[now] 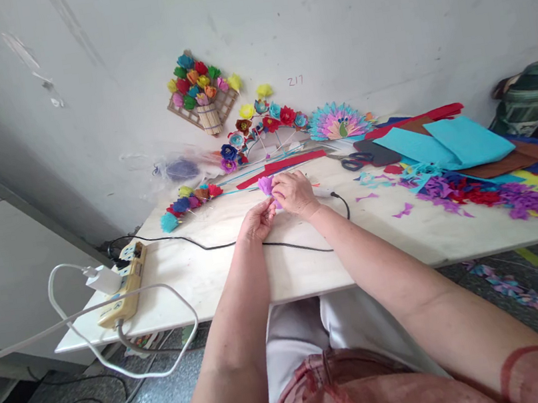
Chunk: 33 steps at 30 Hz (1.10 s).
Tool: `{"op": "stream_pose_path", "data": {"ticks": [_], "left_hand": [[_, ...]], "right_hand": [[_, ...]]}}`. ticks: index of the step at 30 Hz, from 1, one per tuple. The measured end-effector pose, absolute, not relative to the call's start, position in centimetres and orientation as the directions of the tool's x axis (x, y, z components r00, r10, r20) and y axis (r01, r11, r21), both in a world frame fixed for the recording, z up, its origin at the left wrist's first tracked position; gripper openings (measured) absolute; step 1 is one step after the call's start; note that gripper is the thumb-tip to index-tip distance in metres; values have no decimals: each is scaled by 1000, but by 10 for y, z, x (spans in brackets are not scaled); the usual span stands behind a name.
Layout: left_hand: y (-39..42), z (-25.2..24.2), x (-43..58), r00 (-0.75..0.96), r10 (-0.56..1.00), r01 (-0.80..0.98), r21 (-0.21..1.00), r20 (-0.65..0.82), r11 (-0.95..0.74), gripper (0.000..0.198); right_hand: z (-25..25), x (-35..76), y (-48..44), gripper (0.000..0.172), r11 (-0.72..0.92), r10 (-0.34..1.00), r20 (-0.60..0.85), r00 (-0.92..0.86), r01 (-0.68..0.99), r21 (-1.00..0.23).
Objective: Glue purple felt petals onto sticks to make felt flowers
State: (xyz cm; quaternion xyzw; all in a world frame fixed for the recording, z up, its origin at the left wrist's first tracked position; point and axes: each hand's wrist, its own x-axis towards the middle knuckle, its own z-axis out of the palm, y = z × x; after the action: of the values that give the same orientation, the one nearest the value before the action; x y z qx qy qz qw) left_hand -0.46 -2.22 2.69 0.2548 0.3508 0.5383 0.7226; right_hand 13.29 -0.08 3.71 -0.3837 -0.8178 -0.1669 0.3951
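Note:
A purple paper flower [265, 186] is held between my two hands, above the middle of the white table [182, 268]. My left hand [258, 220] pinches it from below, near its base. My right hand [294, 193] is closed at its right side, with the fingertips at the petals. The fingers hide the flower's lower part. Just right of my right hand lies a tool with a black cord [333, 196], partly covered by that hand. Cut purple paper pieces [404, 210] lie farther right.
On the left stands a power strip [123, 290] with a white charger [103, 280]. Several finished paper flowers [188, 201] lie at the back left. Scissors [358, 160], blue paper sheets [467, 141] and heaped petals [474, 191] occupy the right. A flower basket [209, 119] leans on the wall.

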Motion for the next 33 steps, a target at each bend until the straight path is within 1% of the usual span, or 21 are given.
{"op": "stream_pose_path", "data": {"ticks": [9,16,24,33], "left_hand": [[-23,27,-5,185,958,-583,760,-218,286,16],[-22,26,-6,193,957,-596,748,-217,290,16],[-22,26,-4,189,960,-575,769,-207,279,16],[-27,31,-3,195,959,-557,782,-205,280,19]], "right_hand": [[34,132,1,18,648,486,781,-393,761,-20],[32,134,3,15,655,477,782,-401,755,-13],[33,133,2,12,645,464,788,-405,764,13],[32,132,3,17,644,459,792,-402,765,15]]}}
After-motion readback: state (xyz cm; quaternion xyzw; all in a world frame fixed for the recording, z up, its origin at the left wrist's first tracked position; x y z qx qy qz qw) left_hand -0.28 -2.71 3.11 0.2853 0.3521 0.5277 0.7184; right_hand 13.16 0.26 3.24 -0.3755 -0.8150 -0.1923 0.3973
